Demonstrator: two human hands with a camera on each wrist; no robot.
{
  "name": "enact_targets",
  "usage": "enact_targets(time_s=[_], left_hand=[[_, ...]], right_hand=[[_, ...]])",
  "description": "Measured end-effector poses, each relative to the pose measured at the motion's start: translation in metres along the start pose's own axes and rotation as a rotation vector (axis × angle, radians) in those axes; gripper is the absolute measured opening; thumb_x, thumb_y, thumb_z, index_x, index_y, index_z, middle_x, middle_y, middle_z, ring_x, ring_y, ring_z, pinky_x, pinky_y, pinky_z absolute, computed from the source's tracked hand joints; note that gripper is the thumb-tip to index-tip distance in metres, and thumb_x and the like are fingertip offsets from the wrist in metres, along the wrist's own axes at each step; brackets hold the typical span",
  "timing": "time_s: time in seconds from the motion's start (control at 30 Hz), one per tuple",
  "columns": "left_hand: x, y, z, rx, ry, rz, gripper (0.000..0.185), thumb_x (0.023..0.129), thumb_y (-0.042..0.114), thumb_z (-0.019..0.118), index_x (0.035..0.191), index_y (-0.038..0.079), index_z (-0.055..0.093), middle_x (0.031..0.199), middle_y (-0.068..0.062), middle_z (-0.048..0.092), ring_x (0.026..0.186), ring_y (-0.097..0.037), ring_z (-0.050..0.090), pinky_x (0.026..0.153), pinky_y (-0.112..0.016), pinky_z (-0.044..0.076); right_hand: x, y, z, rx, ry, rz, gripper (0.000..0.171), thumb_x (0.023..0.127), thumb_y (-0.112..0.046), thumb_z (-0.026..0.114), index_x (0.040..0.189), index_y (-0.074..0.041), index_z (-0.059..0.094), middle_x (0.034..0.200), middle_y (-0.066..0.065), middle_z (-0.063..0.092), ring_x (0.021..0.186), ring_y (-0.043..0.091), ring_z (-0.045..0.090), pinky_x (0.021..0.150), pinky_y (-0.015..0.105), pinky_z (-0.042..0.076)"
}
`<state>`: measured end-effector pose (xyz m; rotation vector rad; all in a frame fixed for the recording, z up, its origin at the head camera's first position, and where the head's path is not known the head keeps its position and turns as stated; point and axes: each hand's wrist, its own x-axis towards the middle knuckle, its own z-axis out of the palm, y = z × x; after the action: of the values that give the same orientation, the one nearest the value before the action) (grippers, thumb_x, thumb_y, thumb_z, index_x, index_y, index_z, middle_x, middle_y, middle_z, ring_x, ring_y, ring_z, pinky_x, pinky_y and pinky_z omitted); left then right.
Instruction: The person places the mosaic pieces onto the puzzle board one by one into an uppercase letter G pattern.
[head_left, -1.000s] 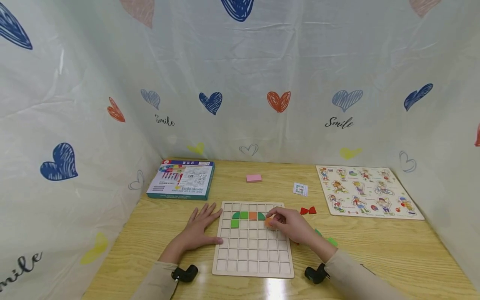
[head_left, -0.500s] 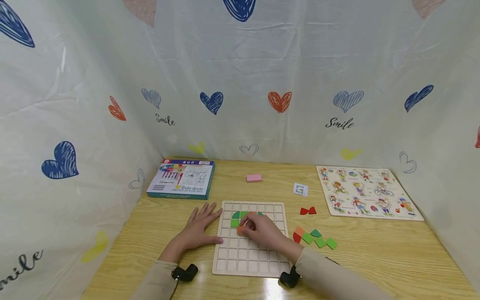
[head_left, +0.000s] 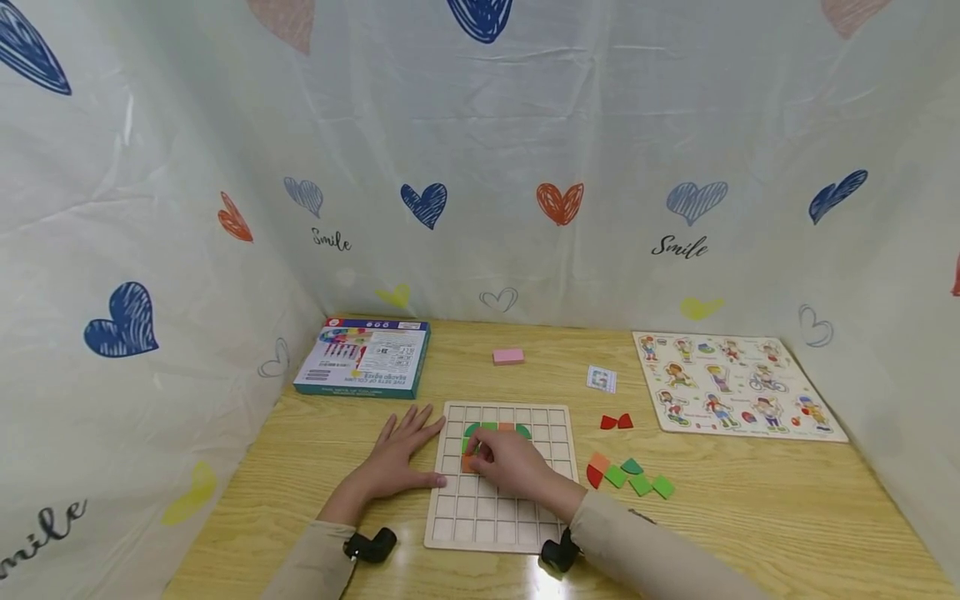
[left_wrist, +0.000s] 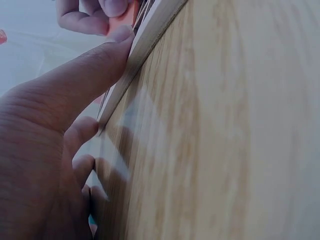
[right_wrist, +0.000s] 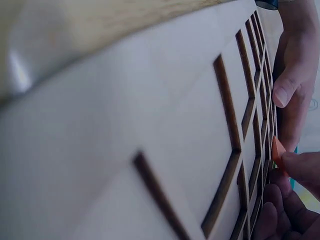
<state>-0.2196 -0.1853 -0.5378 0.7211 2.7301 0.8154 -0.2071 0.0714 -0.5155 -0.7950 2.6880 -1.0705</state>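
While the right hand (head_left: 504, 463) pinches an orange tile (head_left: 469, 464) over the grid board (head_left: 501, 510) near the desk's front edge, a tilted tile could jam; the flat left hand (head_left: 399, 458) braces the board.

Head view looks down from above; wrist views skim close (sharing the grid board (head_left: 501, 492)).
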Motion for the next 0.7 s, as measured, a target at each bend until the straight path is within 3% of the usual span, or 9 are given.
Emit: enact_targets(time_s=[0.27,0.5,0.7], left_hand=[[0.000,0.002,0.000,0.007,-0.003,-0.004,0.098,0.083,0.061,0.076,0.161,0.020,0.033,0.170,-0.009,0.013,0.157,-0.035,0.001,0.123,-0.054,-0.007],[0.000,0.002,0.000,0.006,-0.004,-0.007,0.098,0.082,0.060,0.077,0.161,0.019,0.034,0.170,-0.010,0.014,0.156,-0.035,0.001,0.123,-0.054,-0.007],[0.000,0.003,-0.001,-0.005,0.002,-0.009,0.098,0.082,0.060,0.077,0.160,0.019,0.035,0.170,-0.010,0.014,0.156,-0.035,0.001,0.123,-0.055,-0.008]], right_hand=[[-0.001,0.000,0.000,-0.065,-0.038,-0.008,0.011,0.090,-0.014,0.076,0.101,-0.016,0.074,0.079,-0.015,0.055,0.069,0.002,0.049,0.063,0.020,0.045],[-0.003,0.000,-0.003,-0.004,-0.047,-0.011,0.013,0.092,-0.010,0.073,0.104,-0.014,0.074,0.080,-0.014,0.057,0.071,0.002,0.051,0.064,0.020,0.047],[-0.013,0.005,-0.013,0.024,-0.003,-0.012,0.016,0.092,-0.006,0.070,0.106,-0.014,0.074,0.080,-0.013,0.057,0.072,0.003,0.051,0.065,0.022,0.046]])
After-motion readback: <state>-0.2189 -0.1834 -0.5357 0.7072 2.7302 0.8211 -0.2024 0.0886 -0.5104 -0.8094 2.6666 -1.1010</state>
